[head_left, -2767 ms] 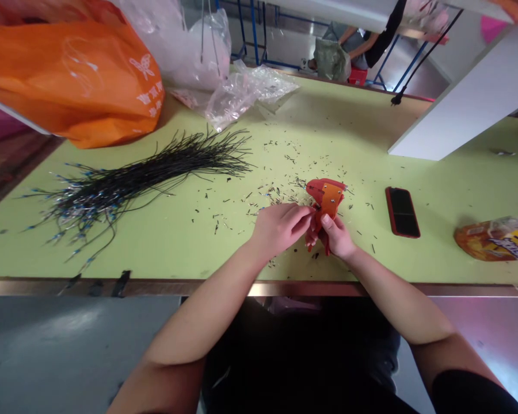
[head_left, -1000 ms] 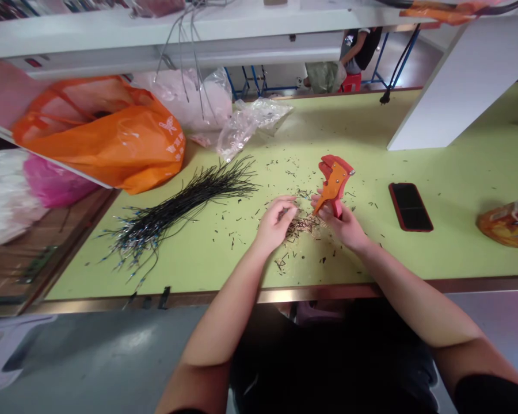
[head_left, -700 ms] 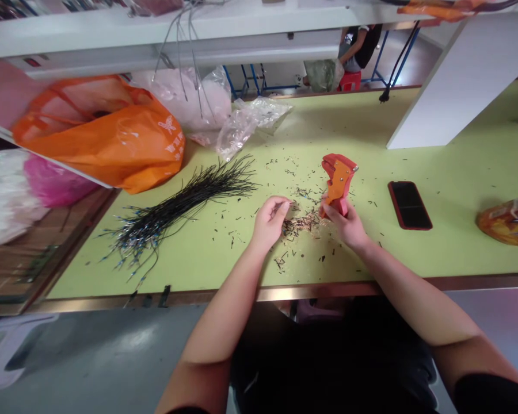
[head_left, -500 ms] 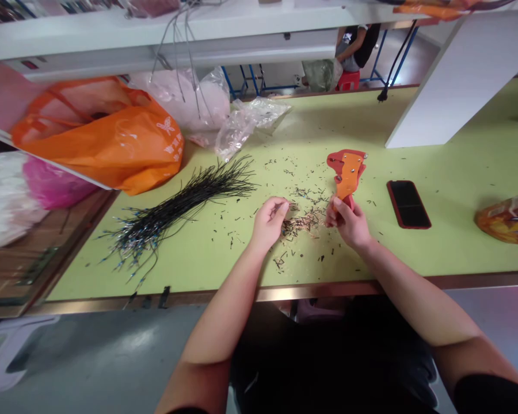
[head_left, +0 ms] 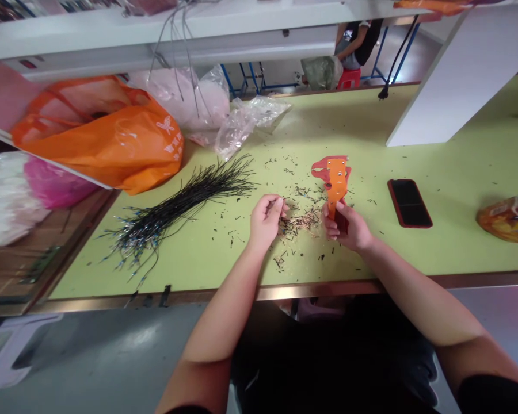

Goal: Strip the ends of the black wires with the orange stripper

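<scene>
My right hand [head_left: 344,225] is wrapped round the handles of an orange and red hand tool [head_left: 338,178], whose head points away from me. My left hand [head_left: 266,217] has its fingers curled and thumb against the fingertips; anything between them is too small to make out. Between my hands lies a scattered pile of short black and copper-coloured wire scraps [head_left: 300,223] on the green tabletop [head_left: 224,259]. To the left a long bundle of black wires [head_left: 185,201] lies slanted, with blue and silvery bits at its near end.
An orange bag [head_left: 133,144] and clear plastic bags [head_left: 237,123] stand at the back left. A phone [head_left: 410,203] and an orange-brown packet [head_left: 511,218] lie to the right. A white upright panel [head_left: 453,86] rises behind. A person [head_left: 362,43] sits beyond the table.
The orange and red tool has shifted left and turned more upright in my right hand. My left hand has moved slightly left, its thumb now closer to the fingertips.
</scene>
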Demonstrator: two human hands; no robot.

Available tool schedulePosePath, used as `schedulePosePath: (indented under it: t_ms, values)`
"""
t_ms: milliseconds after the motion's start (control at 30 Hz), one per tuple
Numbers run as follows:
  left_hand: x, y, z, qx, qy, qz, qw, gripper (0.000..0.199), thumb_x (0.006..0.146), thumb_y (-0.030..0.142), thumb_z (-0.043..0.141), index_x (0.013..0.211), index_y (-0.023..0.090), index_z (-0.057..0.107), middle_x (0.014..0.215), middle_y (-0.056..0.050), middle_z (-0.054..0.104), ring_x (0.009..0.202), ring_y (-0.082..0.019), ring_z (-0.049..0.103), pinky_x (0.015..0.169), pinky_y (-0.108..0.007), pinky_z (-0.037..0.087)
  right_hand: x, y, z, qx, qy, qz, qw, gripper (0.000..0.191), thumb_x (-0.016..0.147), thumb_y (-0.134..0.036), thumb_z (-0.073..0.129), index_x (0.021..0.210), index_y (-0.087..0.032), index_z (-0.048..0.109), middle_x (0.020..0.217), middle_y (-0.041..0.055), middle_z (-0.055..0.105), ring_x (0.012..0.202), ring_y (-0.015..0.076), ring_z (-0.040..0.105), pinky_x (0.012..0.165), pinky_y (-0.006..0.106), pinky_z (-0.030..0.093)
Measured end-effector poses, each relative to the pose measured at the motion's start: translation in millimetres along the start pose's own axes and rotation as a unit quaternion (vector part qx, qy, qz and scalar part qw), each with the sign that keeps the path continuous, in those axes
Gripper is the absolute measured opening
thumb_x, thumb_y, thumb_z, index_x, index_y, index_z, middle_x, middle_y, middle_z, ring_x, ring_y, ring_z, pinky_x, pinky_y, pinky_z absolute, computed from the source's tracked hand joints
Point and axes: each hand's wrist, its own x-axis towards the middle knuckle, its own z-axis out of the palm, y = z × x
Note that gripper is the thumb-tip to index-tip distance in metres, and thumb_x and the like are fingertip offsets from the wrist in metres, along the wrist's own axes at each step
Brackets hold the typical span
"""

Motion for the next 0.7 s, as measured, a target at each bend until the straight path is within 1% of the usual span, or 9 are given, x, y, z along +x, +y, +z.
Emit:
schedulePosePath:
  t_ms: [133, 200, 233, 300, 400, 433, 500, 600, 700]
  values:
    - [1, 3, -0.1, -0.006, 0.049, 0.039, 0.998, 0.047, 0.095, 0.067, 0.075, 0.097, 0.021, 0.069, 0.073, 0.000, 0.071, 0.059, -0.010, 0.062, 0.057, -0.022, 0.052, 1, 7, 4, -0.030, -0.057, 0.019, 0.998, 0.054, 0.087, -0.072, 0.076, 0.095, -0.021, 0.062, 0.069, -0.0038, 0.049, 0.056, 0.0133, 0.043, 0.055, 0.029, 0.041]
    - [1, 4, -0.6, -0.004, 0.063, 0.053, 0.997, 0.044, 0.097, 0.065, 0.073, 0.099, 0.022, 0.068, 0.072, 0.001, 0.070, 0.058, -0.009, 0.062, 0.056, -0.022, 0.052, 1, 11, 5, -0.043, -0.067, 0.027, 0.996, 0.058, 0.085, -0.076, 0.076, 0.098, -0.020, 0.063, 0.071, -0.0021, 0.054, 0.058, 0.0152, 0.049, 0.057, 0.031, 0.045]
    - [1, 5, -0.8, -0.004, 0.066, 0.058, 0.996, 0.043, 0.098, 0.064, 0.073, 0.099, 0.022, 0.068, 0.072, 0.001, 0.069, 0.057, -0.009, 0.061, 0.056, -0.022, 0.051, 1, 13, 6, -0.049, -0.064, 0.034, 0.996, 0.059, 0.085, -0.077, 0.075, 0.097, -0.021, 0.062, 0.070, -0.0023, 0.054, 0.057, 0.0151, 0.048, 0.056, 0.031, 0.045]
    - [0, 6, -0.9, -0.007, 0.067, 0.065, 0.996, 0.041, 0.099, 0.063, 0.072, 0.100, 0.022, 0.069, 0.072, 0.002, 0.069, 0.056, -0.008, 0.060, 0.055, -0.021, 0.050, 0, 17, 7, -0.058, -0.046, 0.047, 0.996, 0.059, 0.086, -0.079, 0.073, 0.092, -0.022, 0.060, 0.064, -0.0052, 0.048, 0.050, 0.0128, 0.040, 0.049, 0.028, 0.038]
    - [-1, 6, -0.6, -0.012, 0.062, 0.075, 0.995, 0.040, 0.100, 0.062, 0.071, 0.101, 0.022, 0.069, 0.072, 0.002, 0.069, 0.055, -0.007, 0.058, 0.053, -0.020, 0.049, 0, 19, 7, -0.068, -0.013, 0.059, 0.996, 0.060, 0.087, -0.082, 0.070, 0.083, -0.024, 0.053, 0.056, -0.0098, 0.034, 0.044, 0.0098, 0.022, 0.042, 0.024, 0.022]
    - [-1, 6, -0.5, -0.013, 0.060, 0.078, 0.995, 0.040, 0.101, 0.062, 0.071, 0.102, 0.022, 0.069, 0.072, 0.002, 0.069, 0.055, -0.007, 0.058, 0.053, -0.020, 0.049, 0, 19, 7, -0.071, -0.006, 0.055, 0.996, 0.061, 0.087, -0.082, 0.071, 0.082, -0.024, 0.053, 0.055, -0.0098, 0.033, 0.044, 0.0098, 0.022, 0.042, 0.024, 0.022]
    - [-1, 6, -0.2, -0.009, 0.058, 0.084, 0.995, 0.039, 0.102, 0.061, 0.070, 0.103, 0.022, 0.069, 0.072, 0.002, 0.069, 0.054, -0.007, 0.058, 0.052, -0.020, 0.048, 2, 19, 6, -0.076, -0.004, 0.033, 0.997, 0.060, 0.085, -0.081, 0.074, 0.084, -0.023, 0.057, 0.058, -0.0075, 0.041, 0.047, 0.0114, 0.033, 0.045, 0.025, 0.031]
    - [-1, 5, 0.2, 0.000, 0.050, 0.088, 0.995, 0.038, 0.103, 0.061, 0.068, 0.105, 0.023, 0.067, 0.072, 0.002, 0.068, 0.055, -0.008, 0.059, 0.052, -0.021, 0.048, 4, 18, 5, -0.065, -0.021, 0.015, 0.998, 0.061, 0.086, -0.081, 0.074, 0.092, -0.021, 0.064, 0.068, -0.0021, 0.056, 0.057, 0.0152, 0.052, 0.055, 0.029, 0.047]
    - [-1, 4, 0.3, 0.006, 0.047, 0.089, 0.995, 0.039, 0.103, 0.061, 0.068, 0.109, 0.023, 0.064, 0.073, 0.002, 0.068, 0.057, -0.009, 0.061, 0.054, -0.022, 0.050, 6, 19, 3, -0.054, -0.054, 0.039, 0.996, 0.059, 0.090, -0.078, 0.071, 0.096, -0.020, 0.066, 0.072, -0.0008, 0.060, 0.060, 0.0151, 0.056, 0.058, 0.029, 0.052]
